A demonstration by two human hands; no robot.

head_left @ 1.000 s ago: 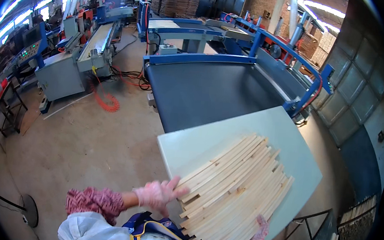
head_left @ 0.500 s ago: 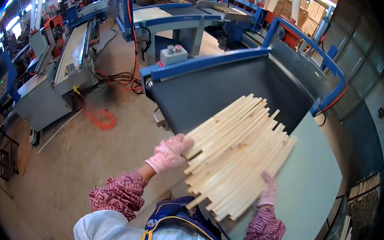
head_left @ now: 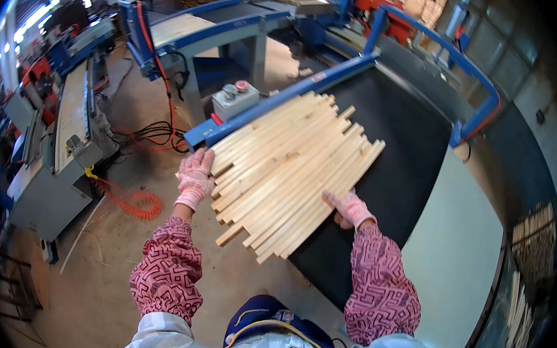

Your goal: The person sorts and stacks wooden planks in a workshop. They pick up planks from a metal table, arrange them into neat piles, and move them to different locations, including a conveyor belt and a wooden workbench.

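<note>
- So the wooden strips (head_left: 292, 168) are sitting side by side over the left part of the black belt (head_left: 407, 139), running right up by the blue rail (head_left: 343, 77).
- Near ends are poking out past the belt's near edge; can't tell if the bundle is resting or hovering.
- Left hand (head_left: 195, 177) is clasping the bundle's left edge, right hand (head_left: 349, 209) is pinching the right edge, thumb on top. Both grips are closing on wood.
- Done, I'd say: the bundle is lying apart from the pale board (head_left: 457, 209).
- Left: neither hand is letting go yet, and the ends aren't lining up.
</note>
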